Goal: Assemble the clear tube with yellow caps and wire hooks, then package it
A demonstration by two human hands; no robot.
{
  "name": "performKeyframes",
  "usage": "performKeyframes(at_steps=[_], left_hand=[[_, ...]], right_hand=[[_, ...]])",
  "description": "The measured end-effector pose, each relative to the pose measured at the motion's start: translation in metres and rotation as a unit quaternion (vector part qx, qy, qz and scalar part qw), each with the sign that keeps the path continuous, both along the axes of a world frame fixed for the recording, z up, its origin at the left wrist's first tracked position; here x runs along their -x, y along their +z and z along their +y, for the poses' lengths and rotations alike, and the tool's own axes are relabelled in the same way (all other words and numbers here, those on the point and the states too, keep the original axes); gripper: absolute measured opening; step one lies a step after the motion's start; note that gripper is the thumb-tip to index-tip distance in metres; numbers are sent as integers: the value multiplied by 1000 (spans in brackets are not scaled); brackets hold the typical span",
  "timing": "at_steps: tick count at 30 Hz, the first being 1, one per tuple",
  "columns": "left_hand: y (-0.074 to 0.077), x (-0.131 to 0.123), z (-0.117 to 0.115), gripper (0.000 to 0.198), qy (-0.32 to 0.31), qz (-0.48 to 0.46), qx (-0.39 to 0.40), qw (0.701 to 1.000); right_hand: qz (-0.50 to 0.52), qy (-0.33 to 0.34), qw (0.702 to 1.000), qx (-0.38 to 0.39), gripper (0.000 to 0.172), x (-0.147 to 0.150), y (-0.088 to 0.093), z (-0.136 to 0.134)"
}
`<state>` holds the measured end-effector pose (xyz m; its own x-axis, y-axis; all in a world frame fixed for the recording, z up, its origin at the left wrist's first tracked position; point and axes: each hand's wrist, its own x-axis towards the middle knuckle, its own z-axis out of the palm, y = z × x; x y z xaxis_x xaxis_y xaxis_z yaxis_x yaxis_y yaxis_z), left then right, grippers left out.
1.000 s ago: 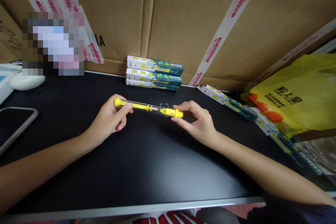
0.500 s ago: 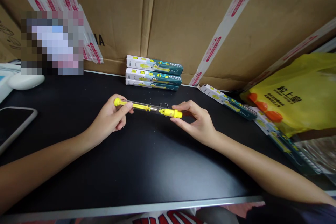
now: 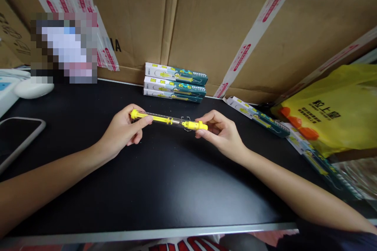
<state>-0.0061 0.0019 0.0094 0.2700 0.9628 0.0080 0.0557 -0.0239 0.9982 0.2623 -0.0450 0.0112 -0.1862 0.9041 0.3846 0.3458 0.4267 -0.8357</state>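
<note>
A clear tubular spring scale [image 3: 159, 119] with yellow ends is held nearly level above the black table. My left hand [image 3: 123, 127] is closed around its left part, with the thumb laid along the tube. At the other end, my right hand [image 3: 222, 135] pinches the yellow cap between thumb and fingers. Part of a thin bent metal wire [image 3: 186, 118] shows just behind the tube, partly hidden by it. Yellow parts and a spring section are visible through the clear wall.
Printed spring scale boxes [image 3: 175, 86] are stacked at the back against a large cardboard box [image 3: 206, 19]. More such boxes [image 3: 257, 117] lie at right beside a yellow plastic bag [image 3: 332, 110]. A phone [image 3: 19, 141] and a white rounded object [image 3: 33, 87] are at left.
The view has shifted slightly, so everything appears a little further right. My right thumb and fingers have moved slightly on the yellow cap; both hands keep holding the spring scale.
</note>
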Motion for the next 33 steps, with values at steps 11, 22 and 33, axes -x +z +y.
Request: performKeyframes(at_steps=[11,22,33], left_hand=[[-1,-1,-3,32,-7,-4,4,1000],[-4,-3,-6,34,-15,-9,-9,1000],[-3,-1,-2,36,2,1,2,1000]], right_hand=[[-64,-28,990,-122,21,1,-1,-1],[-88,-25,983,-159,20,1,-2,-3],[-99,-28,983,-152,20,2,0,-3]])
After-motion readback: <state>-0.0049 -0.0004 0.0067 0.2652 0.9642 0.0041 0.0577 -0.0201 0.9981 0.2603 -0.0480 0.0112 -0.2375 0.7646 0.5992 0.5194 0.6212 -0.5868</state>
